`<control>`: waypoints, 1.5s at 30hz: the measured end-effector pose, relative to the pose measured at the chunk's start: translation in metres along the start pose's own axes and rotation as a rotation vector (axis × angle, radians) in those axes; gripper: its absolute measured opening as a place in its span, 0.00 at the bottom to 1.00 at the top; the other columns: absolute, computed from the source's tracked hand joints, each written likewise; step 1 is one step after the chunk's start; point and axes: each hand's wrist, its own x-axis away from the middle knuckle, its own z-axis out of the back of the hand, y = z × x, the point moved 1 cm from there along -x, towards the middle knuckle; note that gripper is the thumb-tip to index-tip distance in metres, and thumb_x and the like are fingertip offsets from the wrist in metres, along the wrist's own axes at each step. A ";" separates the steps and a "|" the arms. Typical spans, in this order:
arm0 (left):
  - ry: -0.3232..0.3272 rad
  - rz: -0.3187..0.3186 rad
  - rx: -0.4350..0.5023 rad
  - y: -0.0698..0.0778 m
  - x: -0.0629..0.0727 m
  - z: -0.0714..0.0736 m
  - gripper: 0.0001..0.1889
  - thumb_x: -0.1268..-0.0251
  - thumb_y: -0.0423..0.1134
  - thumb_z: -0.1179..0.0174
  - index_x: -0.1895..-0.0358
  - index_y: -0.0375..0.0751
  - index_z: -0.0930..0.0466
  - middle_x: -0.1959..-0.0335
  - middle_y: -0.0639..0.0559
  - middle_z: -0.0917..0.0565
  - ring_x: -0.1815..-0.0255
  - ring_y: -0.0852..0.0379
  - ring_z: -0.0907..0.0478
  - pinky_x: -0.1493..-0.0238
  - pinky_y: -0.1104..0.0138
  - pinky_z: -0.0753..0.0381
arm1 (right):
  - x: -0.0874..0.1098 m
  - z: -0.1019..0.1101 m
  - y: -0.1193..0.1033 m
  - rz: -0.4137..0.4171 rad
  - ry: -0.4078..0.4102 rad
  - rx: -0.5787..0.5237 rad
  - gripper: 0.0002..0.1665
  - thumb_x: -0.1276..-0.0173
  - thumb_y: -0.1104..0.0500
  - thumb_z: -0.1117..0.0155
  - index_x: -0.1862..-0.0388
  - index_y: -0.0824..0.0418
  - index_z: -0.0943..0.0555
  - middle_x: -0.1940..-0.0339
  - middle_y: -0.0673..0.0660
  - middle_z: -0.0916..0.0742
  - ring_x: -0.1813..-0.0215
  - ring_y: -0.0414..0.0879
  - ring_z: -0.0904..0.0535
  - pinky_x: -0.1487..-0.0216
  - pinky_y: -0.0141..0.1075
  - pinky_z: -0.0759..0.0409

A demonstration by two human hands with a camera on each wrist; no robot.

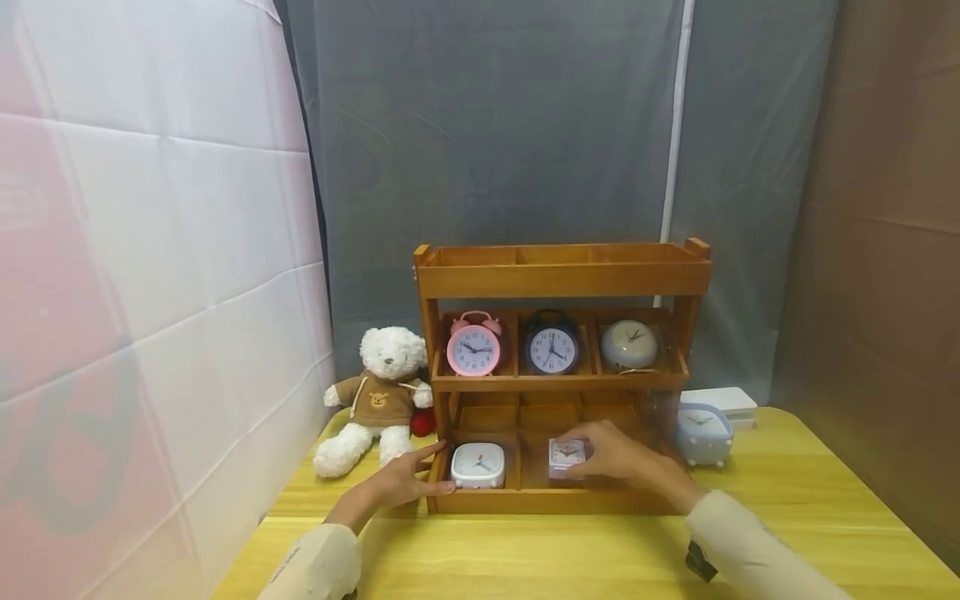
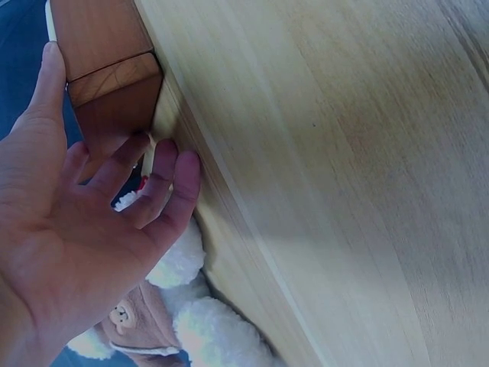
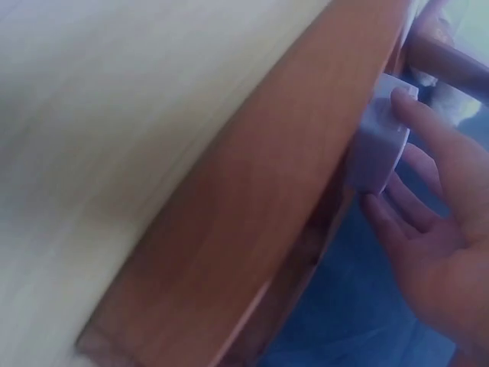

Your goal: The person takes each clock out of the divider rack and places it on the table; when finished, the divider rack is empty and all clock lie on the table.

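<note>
The person is leaning both arms in toward a wooden three-tier rack standing on the bench. The right hand is pinching a small white square clock between thumb and fingers, and is holding it dial outward at the lower tier's middle compartment, just behind the front lip. I can't tell from here whether its base is touching the compartment floor.

The left hand is grasping nothing; it is standing loosely open around the rack's lower left corner, its thumb lying at the front beside a white rounded-square clock, which is sitting in the left compartment. Above, a pink twin-bell alarm clock, a black alarm clock and a round grey clock are filling the middle tier, one to a compartment.

To my eye, the step in hand is setting the small clock into its place. The next move is probably calling for a level, upright seating, then a gentle parting of thumb and fingers so that the clock isn't tipping. A pale blue clock is waiting on the bench beside the rack's right end, perhaps needing a compartment too.
</note>
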 end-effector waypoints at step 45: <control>-0.006 -0.019 0.004 0.000 -0.001 -0.001 0.49 0.38 0.52 0.24 0.20 0.36 0.38 0.33 0.22 0.25 0.34 0.28 0.24 0.37 0.40 0.23 | 0.167 0.112 0.078 0.139 0.173 0.254 0.27 0.47 0.53 0.14 0.49 0.62 0.11 0.53 0.59 0.08 0.51 0.40 0.14 0.54 0.29 0.16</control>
